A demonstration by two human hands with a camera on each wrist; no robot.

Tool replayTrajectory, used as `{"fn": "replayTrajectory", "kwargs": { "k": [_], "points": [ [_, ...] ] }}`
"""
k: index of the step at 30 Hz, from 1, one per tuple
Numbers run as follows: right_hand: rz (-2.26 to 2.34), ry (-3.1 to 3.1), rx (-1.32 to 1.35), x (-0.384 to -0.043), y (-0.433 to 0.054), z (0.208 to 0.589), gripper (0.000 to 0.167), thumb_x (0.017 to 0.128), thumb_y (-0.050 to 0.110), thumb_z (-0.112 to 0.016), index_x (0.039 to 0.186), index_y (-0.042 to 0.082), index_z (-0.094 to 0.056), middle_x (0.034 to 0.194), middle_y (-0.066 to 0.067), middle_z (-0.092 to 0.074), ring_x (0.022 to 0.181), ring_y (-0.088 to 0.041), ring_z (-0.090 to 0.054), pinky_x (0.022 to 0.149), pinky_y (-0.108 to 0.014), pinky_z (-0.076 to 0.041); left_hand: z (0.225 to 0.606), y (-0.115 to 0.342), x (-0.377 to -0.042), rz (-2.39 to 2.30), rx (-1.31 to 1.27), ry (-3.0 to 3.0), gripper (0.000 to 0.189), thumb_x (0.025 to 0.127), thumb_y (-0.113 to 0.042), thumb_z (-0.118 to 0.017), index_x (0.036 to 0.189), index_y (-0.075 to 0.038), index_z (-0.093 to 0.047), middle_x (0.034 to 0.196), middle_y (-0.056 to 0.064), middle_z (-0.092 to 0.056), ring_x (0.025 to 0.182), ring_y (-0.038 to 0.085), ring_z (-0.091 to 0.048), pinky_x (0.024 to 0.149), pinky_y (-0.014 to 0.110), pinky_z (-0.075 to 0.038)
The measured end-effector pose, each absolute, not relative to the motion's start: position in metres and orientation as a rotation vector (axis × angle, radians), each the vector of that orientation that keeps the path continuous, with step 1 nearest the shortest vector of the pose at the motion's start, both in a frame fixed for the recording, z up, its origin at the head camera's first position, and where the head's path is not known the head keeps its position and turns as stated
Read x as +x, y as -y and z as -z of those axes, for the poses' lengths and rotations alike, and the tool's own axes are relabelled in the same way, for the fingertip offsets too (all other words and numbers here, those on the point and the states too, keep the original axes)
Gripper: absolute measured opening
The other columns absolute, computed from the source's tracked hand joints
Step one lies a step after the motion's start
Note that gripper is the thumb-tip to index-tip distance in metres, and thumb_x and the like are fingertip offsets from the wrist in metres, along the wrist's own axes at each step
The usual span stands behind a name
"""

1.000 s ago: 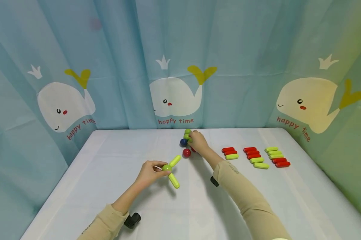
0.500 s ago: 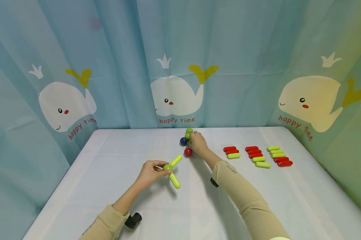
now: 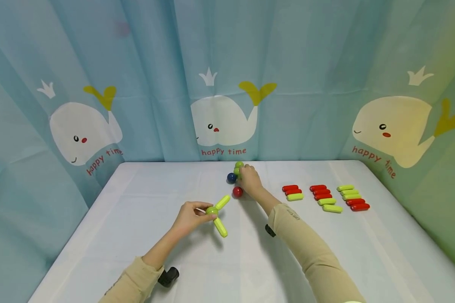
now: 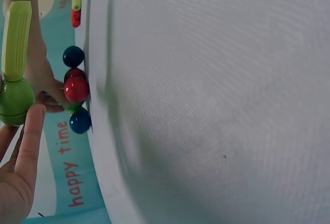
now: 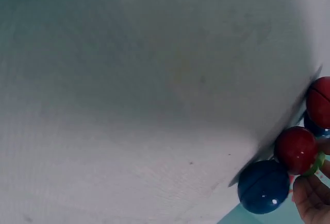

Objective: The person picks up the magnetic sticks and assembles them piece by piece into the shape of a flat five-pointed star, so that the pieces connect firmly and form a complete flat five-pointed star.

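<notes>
My left hand [image 3: 189, 216] pinches a green ball [image 3: 211, 211] between thumb and fingers, above the table. Two yellow-green rods stick out of that ball: one rod [image 3: 223, 203] points away, the other rod [image 3: 220, 227] points toward me. At the back of the table my right hand [image 3: 250, 180] reaches into a cluster of balls. In the right wrist view its fingertips pinch a green ball [image 5: 316, 165], mostly hidden behind a red ball [image 5: 295, 150]. Close by the hand are more green balls [image 3: 239, 164], a blue ball [image 3: 231, 178] and a red ball [image 3: 237, 192].
To the right lie three groups of short rods, red and yellow-green: a small group [image 3: 293, 192], a middle group [image 3: 322, 197] and a right group [image 3: 351, 197]. A curtain [image 3: 299, 126] with printed whales hangs behind the white table [image 3: 155, 185].
The head view has shifted slightly. A second red ball that peeked out beside my right hand is now hidden behind it. Both hands keep nearly the same place.
</notes>
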State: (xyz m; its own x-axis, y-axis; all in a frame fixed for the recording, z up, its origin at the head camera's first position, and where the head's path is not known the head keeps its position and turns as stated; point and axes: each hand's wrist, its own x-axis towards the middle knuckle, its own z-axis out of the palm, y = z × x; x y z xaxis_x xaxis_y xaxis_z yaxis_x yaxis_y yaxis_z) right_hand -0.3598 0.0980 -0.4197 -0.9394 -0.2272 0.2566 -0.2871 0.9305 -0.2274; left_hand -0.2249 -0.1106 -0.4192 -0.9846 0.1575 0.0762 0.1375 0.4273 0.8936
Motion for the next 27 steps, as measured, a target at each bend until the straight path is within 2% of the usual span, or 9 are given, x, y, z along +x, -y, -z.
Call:
{"fn": "replayTrajectory", "kwargs": {
  "k": [4,11,18,27],
  "points": [
    [-0.456,2.845,0.377,-0.359,-0.099,0.414,0.023,0.079,0.004,-0.07,0.1,-0.005,-0.064,0.097,-0.021,-0.062,0.087,-0.032,-0.06,0.08,-0.039,-0.053,0.418,0.109,-0.227,-1.636,0.273,-2.651,0.033,0.074,-0.017,-0.08,0.104,-0.005,-0.072,0.094,0.008,-0.071,0.071,0.009,-0.061,0.063,0.023,-0.05],
    [-0.708,2.841,0.36,-0.351,-0.105,0.403,0.035,0.082,0.006,-0.069,0.113,-0.008,-0.06,0.107,-0.022,-0.059,0.089,-0.03,-0.061,0.08,-0.037,-0.053,0.418,0.109,-0.227,-1.629,0.28,-2.647,0.034,0.076,-0.016,-0.079,0.106,-0.003,-0.071,0.097,0.011,-0.07,0.073,0.012,-0.064,0.064,0.024,-0.052],
    [-0.864,2.814,0.375,-0.344,-0.117,0.396,0.032,0.081,0.006,-0.065,0.11,-0.008,-0.062,0.106,-0.021,-0.059,0.087,-0.026,-0.055,0.079,-0.038,-0.05,0.419,0.108,-0.229,-1.624,0.275,-2.641,0.035,0.076,-0.017,-0.079,0.106,-0.003,-0.071,0.096,0.01,-0.071,0.072,0.012,-0.065,0.063,0.024,-0.051],
    [-1.139,2.758,0.436,-0.333,-0.136,0.388,0.026,0.085,0.01,-0.062,0.107,-0.005,-0.063,0.103,-0.02,-0.064,0.088,-0.03,-0.061,0.078,-0.036,-0.054,0.415,0.099,-0.234,-1.605,0.262,-2.659,0.034,0.075,-0.019,-0.079,0.105,-0.006,-0.072,0.097,0.008,-0.07,0.07,0.009,-0.06,0.061,0.023,-0.049]
  ]
}}
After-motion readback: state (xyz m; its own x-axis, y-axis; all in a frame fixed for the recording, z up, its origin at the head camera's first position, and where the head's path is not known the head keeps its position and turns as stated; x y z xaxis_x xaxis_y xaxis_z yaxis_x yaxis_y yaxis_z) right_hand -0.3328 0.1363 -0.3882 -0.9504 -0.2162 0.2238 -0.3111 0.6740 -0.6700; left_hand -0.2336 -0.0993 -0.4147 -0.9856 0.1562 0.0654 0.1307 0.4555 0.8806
